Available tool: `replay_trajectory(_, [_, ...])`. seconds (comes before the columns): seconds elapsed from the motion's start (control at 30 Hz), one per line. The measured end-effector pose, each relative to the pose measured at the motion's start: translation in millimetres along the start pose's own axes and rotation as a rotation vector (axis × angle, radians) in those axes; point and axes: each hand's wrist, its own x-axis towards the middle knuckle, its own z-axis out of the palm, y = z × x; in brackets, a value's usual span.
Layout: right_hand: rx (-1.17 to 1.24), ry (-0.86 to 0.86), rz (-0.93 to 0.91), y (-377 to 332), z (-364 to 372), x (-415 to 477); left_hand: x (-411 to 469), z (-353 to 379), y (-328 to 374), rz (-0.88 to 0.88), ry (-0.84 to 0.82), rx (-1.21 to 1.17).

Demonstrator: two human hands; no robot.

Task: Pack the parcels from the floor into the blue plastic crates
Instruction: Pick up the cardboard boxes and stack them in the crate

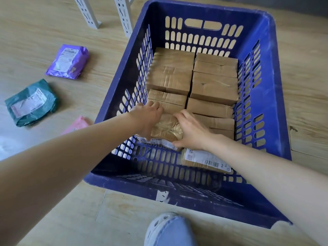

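At nine o'clock the pink parcel is half hidden by the left arm. The taped parcel is largely covered by the left hand and right hand. At eleven o'clock the rack legs are cut off.

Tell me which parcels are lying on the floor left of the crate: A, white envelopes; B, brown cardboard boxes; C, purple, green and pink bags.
C: a purple bag, a green bag and part of a pink bag lie on the floor left of the blue crate; the brown boxes sit inside it.
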Motion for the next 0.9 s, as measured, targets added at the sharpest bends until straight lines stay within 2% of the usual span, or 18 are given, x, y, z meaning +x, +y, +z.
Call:
replay_trajectory(0.27, [-0.035,-0.015,0.034,8,-24,-7,-1,-20,-6,0.024,-0.035,-0.059])
replay_trajectory(0.4, [-0.012,0.065,0.052,19,-62,-21,-2,-54,-6,0.009,0.077,-0.085])
replay_trajectory(0.57, [-0.003,0.273,0.061,39,-127,-53,2,-125,8,-0.015,0.241,-0.218])
replay_trajectory(0.77, [0.039,0.495,0.158,97,-189,-116,25,-205,72,0.002,0.377,-0.341])
replay_trajectory(0.9, [0.018,0.529,0.284,160,-205,-168,54,-244,134,0.114,0.405,-0.347])
